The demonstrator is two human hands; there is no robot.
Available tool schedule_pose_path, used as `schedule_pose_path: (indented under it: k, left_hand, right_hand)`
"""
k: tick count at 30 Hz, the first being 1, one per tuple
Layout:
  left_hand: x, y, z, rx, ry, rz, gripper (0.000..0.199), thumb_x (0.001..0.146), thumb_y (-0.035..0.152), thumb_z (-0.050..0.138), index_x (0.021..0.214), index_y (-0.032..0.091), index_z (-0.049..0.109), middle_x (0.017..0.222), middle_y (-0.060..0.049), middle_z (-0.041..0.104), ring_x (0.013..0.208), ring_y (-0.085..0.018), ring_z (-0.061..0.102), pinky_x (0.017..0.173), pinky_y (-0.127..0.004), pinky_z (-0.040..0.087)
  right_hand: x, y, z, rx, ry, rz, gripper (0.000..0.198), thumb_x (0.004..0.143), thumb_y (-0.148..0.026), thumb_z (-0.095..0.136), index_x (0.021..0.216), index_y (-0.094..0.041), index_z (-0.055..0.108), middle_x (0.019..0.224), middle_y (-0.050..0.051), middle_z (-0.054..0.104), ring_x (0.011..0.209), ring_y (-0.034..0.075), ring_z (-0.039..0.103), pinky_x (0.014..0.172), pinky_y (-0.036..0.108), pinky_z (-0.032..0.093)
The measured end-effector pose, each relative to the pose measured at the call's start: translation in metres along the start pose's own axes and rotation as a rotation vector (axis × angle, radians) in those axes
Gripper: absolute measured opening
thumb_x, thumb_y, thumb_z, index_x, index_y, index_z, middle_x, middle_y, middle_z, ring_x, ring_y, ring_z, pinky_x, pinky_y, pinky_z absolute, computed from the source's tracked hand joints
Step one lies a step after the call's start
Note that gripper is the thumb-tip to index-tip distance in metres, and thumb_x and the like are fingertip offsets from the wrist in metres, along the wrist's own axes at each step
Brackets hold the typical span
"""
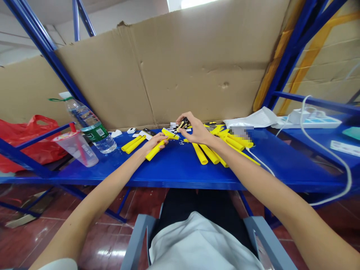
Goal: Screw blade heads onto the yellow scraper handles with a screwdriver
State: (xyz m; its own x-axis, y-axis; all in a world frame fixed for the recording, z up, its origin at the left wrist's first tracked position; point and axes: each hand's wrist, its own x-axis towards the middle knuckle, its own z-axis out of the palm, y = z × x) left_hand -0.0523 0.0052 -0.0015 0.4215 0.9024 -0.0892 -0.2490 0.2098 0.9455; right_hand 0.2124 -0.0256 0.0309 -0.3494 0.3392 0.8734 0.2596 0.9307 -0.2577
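My left hand (158,141) is wrapped round a yellow plastic handle (154,151), whose wider head (170,134) points up and right. Above the right end of that head, my right hand (194,129) grips a screwdriver (184,123) with a black and yellow grip; its shaft slants down toward the head, and whether the tip touches cannot be told. Small screws (182,142) lie scattered on the blue table between the hands. Several more yellow handles (200,154) lie under and beside my right forearm. Left of my left hand rest yellow handles with a black-and-white head (146,134).
On the left stand a water bottle (97,129), a plastic cup with a red straw (81,150) and a red bag (33,144). A cardboard wall (202,67) closes the back. At the right lie a white bag (253,117), a power strip (315,122) and a white cable (337,161).
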Motion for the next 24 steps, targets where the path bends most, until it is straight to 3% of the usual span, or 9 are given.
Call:
schedule_pose_path:
  k: [4,11,18,24]
  left_hand:
    - [-0.002,0.002,0.0,-0.004,0.013,-0.026,0.038,0.083,0.008,0.085,0.104,0.019,0.055,0.094,-0.004,0.068,0.057,-0.007,0.058,0.037,-0.012,0.033]
    - [-0.004,0.002,0.0,-0.023,-0.04,-0.008,0.038,0.083,0.003,0.081,0.112,0.015,0.061,0.101,-0.008,0.069,0.062,-0.009,0.061,0.038,-0.014,0.038]
    - [-0.004,0.001,-0.002,-0.054,-0.013,0.009,0.037,0.081,0.002,0.084,0.107,0.016,0.061,0.102,-0.008,0.069,0.063,-0.009,0.061,0.039,-0.014,0.038]
    - [-0.004,0.0,-0.002,-0.037,-0.023,0.013,0.037,0.081,0.004,0.084,0.106,0.017,0.061,0.1,-0.006,0.069,0.064,-0.01,0.062,0.039,-0.015,0.036]
  right_hand:
    - [-0.001,0.001,0.001,0.089,-0.033,0.057,0.031,0.105,-0.038,0.066,0.13,-0.025,0.053,0.111,0.008,0.076,0.098,0.024,0.076,0.094,0.042,0.061]
    - [0.0,0.009,0.0,-0.062,0.02,0.035,0.039,0.102,-0.052,0.072,0.126,-0.024,0.058,0.118,0.01,0.073,0.095,0.025,0.072,0.091,0.041,0.061]
    - [0.001,0.001,0.002,0.081,-0.02,0.058,0.032,0.105,-0.044,0.067,0.128,-0.025,0.055,0.112,0.009,0.075,0.099,0.025,0.075,0.095,0.043,0.06]
    - [0.002,0.002,-0.001,0.006,0.024,0.082,0.035,0.1,-0.054,0.074,0.113,-0.025,0.059,0.105,0.008,0.075,0.093,0.025,0.072,0.09,0.042,0.06]
